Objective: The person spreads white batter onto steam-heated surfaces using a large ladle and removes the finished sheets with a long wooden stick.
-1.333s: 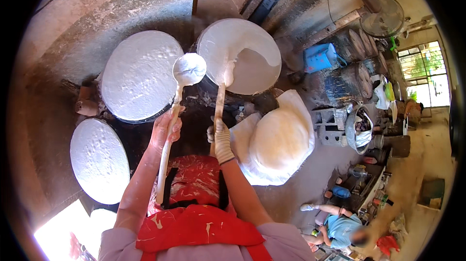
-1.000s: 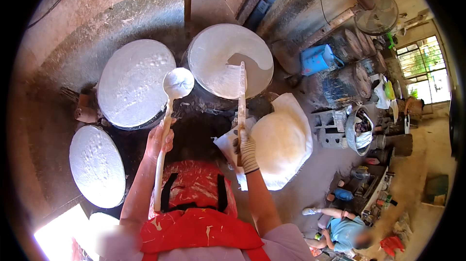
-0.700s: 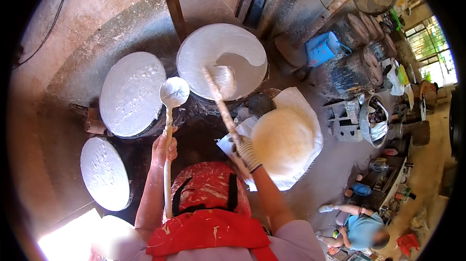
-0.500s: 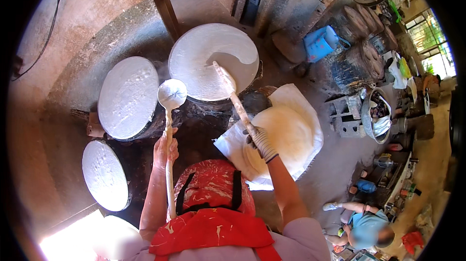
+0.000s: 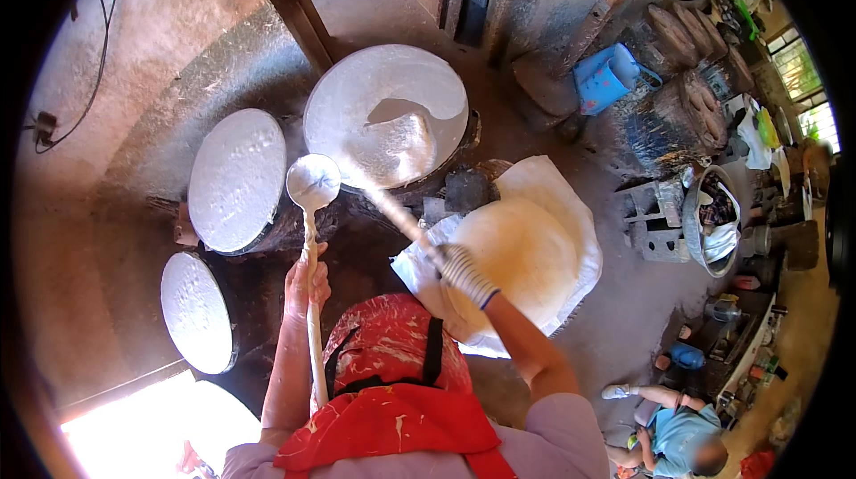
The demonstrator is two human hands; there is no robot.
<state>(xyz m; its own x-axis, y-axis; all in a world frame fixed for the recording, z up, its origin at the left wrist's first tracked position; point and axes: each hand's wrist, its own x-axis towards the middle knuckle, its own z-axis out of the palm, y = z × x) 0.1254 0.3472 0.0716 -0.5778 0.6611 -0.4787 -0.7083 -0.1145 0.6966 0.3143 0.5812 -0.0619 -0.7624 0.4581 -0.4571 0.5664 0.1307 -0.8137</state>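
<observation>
My left hand is closed round the long handle of a white-coated ladle, its bowl facing up between the pans. In my right hand, which wears a striped glove, is a long wooden stick, blurred and slanting toward the near rim of the large round pan. White coating covers much of that pan, broken by a greyer curved area. Over its near part shows a blurred, shiny pale patch; whether it is a lifted sheet I cannot tell. Below my right forearm a pale round pile lies on white cloth.
Two more white-topped round vessels stand to the left. A blue jug, concrete blocks and a metal basin are on the right. A person in a blue shirt sits at the lower right. A wooden post rises behind.
My right hand and the stick have swung left and nearer, the stick's far end leaving the pan's middle for its near rim. A shiny patch now shows there. My left hand still holds the ladle.
</observation>
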